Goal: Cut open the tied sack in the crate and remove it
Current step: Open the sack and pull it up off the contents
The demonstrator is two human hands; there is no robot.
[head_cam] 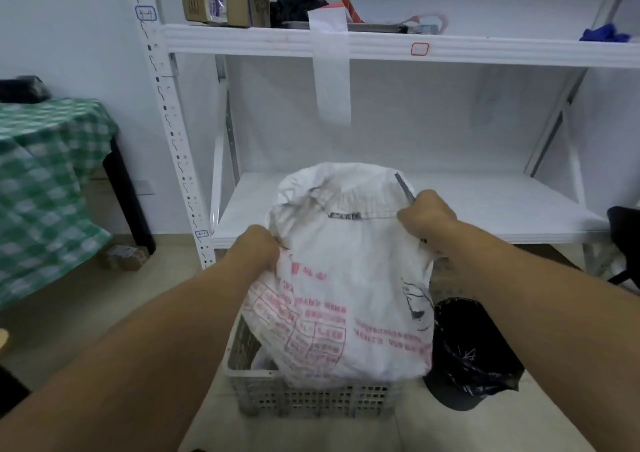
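Observation:
A white woven sack (349, 278) with red print stands upright in a grey perforated plastic crate (311, 399) on the floor. Its top is bunched, with a dark tie band (344, 215) across it. My left hand (258, 247) grips the sack's left edge. My right hand (424, 216) is closed on the sack's upper right corner, where a thin dark strip (403, 184) sticks up past the fingers. The sack's bottom is hidden inside the crate.
A white metal shelving unit (398, 205) stands right behind the crate, its low shelf bare, boxes and oddments on the upper shelf. A black bag (471, 354) lies to the crate's right. A table with a green checked cloth (45, 181) is at left.

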